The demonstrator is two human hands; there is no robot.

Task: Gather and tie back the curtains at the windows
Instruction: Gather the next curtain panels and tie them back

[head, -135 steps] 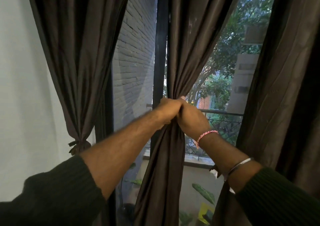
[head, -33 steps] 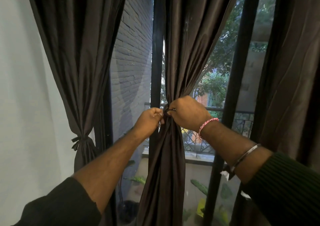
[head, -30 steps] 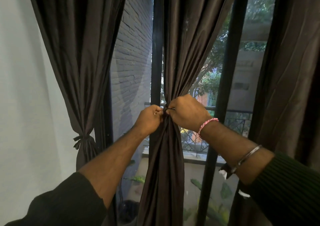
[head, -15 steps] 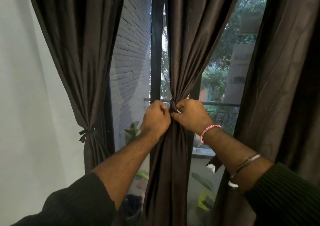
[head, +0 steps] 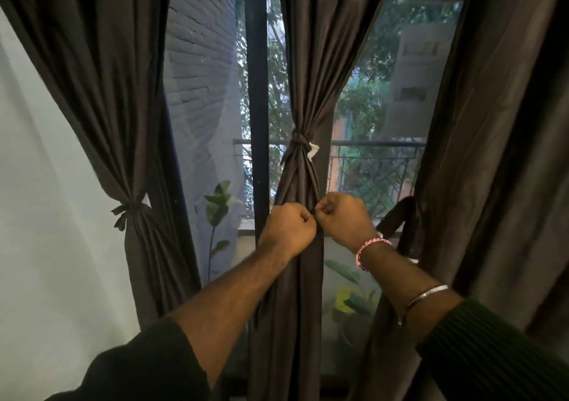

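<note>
The middle curtain of dark brown cloth is gathered into a narrow bundle and bound by a knotted tie with a small white tag beside it. Below the knot, my left hand and my right hand sit close together with fingers curled, gripping the curtain's folds, which draw in toward the gap between them. The left curtain hangs tied back with its own tie. The right curtain hangs loose, and a dark tie loop dangles at its inner edge.
A black window frame post stands just left of the middle curtain. Through the glass show a grey brick wall, a balcony railing, trees and potted plants. A pale wall fills the left side.
Both hands have dropped from the knot to the folds below it, leaving the tie knotted around the middle curtain. The view has shifted, showing the right curtain's hanging loop.
</note>
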